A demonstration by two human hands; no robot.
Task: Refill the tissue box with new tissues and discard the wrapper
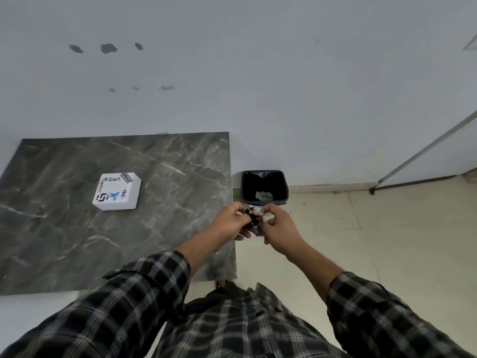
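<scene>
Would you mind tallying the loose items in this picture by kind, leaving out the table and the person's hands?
Tissue box, white with stickers, on the table: 1
Crumpled wrapper, held between the left hand and right hand: 1
Waste bin, black-lined, on the floor beside the table: 1
Crumpled scrap inside the bin: 1
Total: 4

A dark grey marble-patterned table stands against the pale wall, carrying one thing — a white square tissue box covered in stickers. Beside it, on the cream tiled floor, sits a black-lined bin.
</scene>
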